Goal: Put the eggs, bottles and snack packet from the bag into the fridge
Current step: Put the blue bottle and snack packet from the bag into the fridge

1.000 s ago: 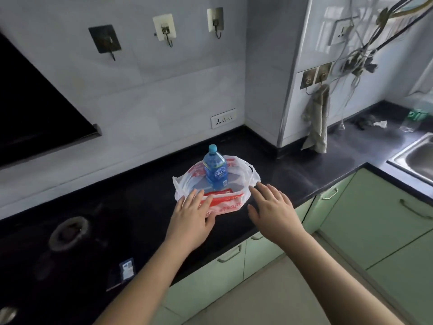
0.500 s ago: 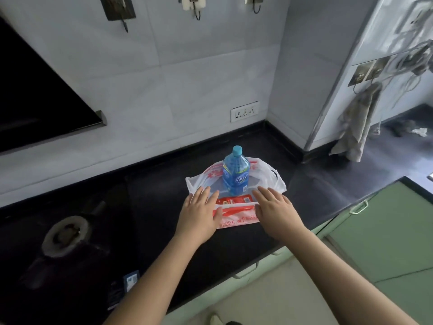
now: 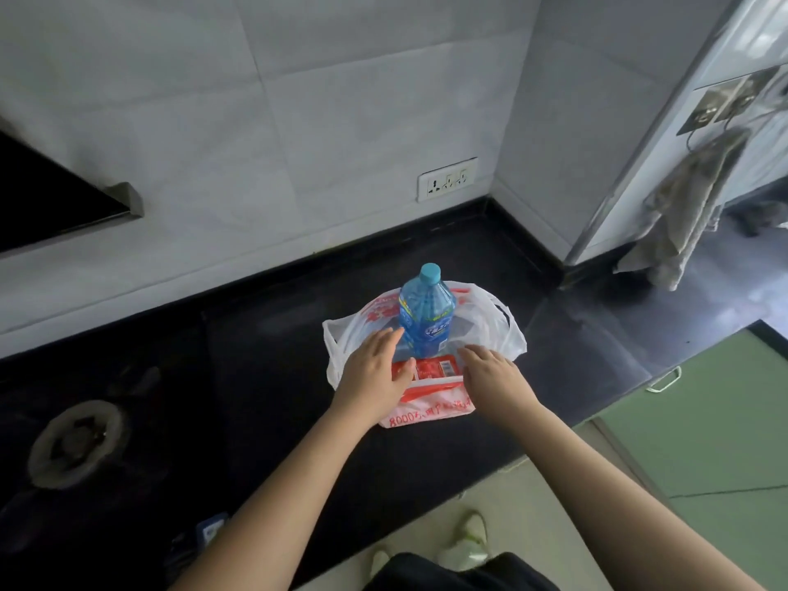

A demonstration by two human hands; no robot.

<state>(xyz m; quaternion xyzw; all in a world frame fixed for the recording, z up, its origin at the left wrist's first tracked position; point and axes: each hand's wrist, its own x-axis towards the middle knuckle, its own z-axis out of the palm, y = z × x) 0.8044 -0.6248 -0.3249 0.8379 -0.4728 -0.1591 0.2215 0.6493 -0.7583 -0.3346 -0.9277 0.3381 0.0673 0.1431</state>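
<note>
A white plastic bag [image 3: 505, 330] with red print lies open on the black counter [image 3: 264, 377]. A blue bottle [image 3: 426, 313] with a blue cap stands upright inside it. A red packet [image 3: 435, 368] lies at the bag's front, between my hands. My left hand [image 3: 375, 373] reaches over the bag's left side with straight fingers, its fingertips close beside the bottle. My right hand [image 3: 494, 377] lies flat over the bag's right front, fingers extended. Neither hand grips anything. No eggs show.
A gas burner [image 3: 76, 441] sits at the left of the counter, below a dark range hood [image 3: 55, 198]. A wall socket [image 3: 447, 179] is behind the bag. A grey towel [image 3: 682, 215] hangs at the right. Green cabinets [image 3: 703, 428] run below; my shoes stand on the floor.
Both hands have moved forward from the counter's front onto the bag, and now flank the red packet. The view has tilted downward and closer.
</note>
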